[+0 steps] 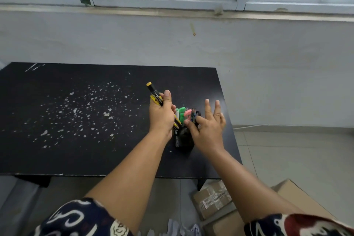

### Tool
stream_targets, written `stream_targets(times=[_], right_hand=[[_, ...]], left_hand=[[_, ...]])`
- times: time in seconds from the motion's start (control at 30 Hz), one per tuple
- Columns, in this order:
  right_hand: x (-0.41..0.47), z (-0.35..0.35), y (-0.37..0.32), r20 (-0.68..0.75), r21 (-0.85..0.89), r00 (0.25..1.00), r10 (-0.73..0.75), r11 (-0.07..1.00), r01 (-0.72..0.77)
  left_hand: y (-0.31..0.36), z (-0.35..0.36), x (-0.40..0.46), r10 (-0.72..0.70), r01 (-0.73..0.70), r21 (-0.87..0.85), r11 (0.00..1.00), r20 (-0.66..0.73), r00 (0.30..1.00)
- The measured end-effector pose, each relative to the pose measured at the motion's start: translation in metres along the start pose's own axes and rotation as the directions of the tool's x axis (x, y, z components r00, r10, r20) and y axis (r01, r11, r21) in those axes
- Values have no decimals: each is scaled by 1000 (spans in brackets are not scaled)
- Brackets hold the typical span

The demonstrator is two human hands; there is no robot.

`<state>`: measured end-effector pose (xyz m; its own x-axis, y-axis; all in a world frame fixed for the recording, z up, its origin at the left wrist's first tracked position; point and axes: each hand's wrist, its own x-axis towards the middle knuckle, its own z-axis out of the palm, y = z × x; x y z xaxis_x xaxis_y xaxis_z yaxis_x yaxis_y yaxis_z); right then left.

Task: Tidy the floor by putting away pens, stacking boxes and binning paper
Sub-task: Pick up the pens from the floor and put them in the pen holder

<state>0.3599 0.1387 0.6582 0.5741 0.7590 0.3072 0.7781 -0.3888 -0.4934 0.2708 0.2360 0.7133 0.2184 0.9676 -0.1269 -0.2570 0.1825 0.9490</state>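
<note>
- Bottom of frame, nearest me: crumpled paper on the floor between my sleeves, not yet binned. Lower right, cardboard boxes lie on the tiles, one taped, apparently unstacked.
- So I judge the pen step is in hand; boxes and paper wait.
- Mid frame, right of centre: black mesh pen holder stands upright on the black counter, near its right edge. Green and pink markers already stick up out of it.
- My right hand: thumb and forefinger pinch a dark pen at the holder's mouth; the other fingers are spread straight. Whether the pen's tip is inside the holder I cannot tell.
- My left hand: fingers curled round a bundle of yellow-and-black pens, tops slanting to the upper left, lower ends just beside the holder's rim.
- Next move, as I reckon it: let the dark pen drop in, then feed the bundle tips-down into the remaining gap. The holder looks crowded, so steady it or it may tip.
- Far: pale wall, window sill across the top.
</note>
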Motion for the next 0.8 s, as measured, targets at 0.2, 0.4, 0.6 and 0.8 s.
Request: stream_targets(times=[0.2, 0.4, 0.6, 0.8], right_hand=[[-4, 1, 1, 48, 111, 999, 0, 994, -5], [-3, -3, 0, 126, 343, 991, 37, 936, -78], [-7, 7, 3, 69, 422, 997, 34, 905, -60], [-7, 9, 1, 69, 392, 994, 89, 913, -109]], left_hand=[[-7, 0, 0, 55, -61, 81, 995, 77, 996], [-14, 1, 0, 142, -159, 168, 973, 106, 984], [-27, -7, -4, 132, -166, 299, 940, 130, 983], [-29, -18, 6, 186, -447, 579, 682, 454, 871]])
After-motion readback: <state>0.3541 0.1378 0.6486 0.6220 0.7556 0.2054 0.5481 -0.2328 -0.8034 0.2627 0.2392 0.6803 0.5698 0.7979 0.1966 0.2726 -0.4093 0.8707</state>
